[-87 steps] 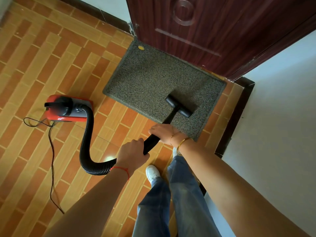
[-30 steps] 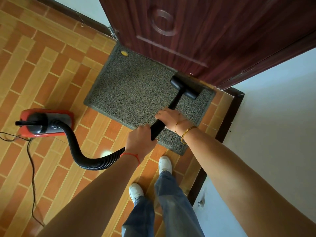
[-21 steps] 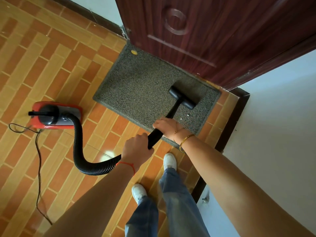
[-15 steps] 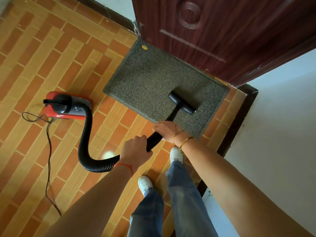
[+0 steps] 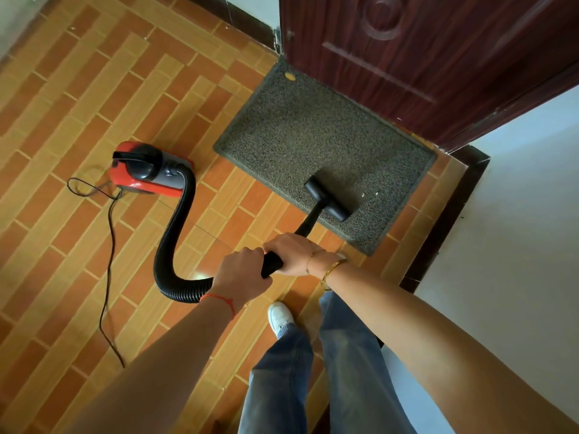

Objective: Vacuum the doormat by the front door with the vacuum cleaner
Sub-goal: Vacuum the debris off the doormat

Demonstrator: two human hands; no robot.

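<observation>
We've got both fists wrapped round the black wand (image 5: 308,222), left hand (image 5: 242,274) behind right hand (image 5: 289,253), nozzle (image 5: 327,198) on the speckled grey doormat (image 5: 297,133) near its front edge, red vacuum cleaner (image 5: 147,170) left on orange tiled floor (image 5: 78,98), dark door (image 5: 423,48) behind

no readable text, labels or numbers

We record a floor (image 5: 78,98) of orange and tan brick-pattern tiles bearing a grey doormat (image 5: 307,139) against the door, a red vacuum cleaner (image 5: 147,170) left of it, a black cord (image 5: 108,277), and one white shoe (image 5: 279,317).
</observation>
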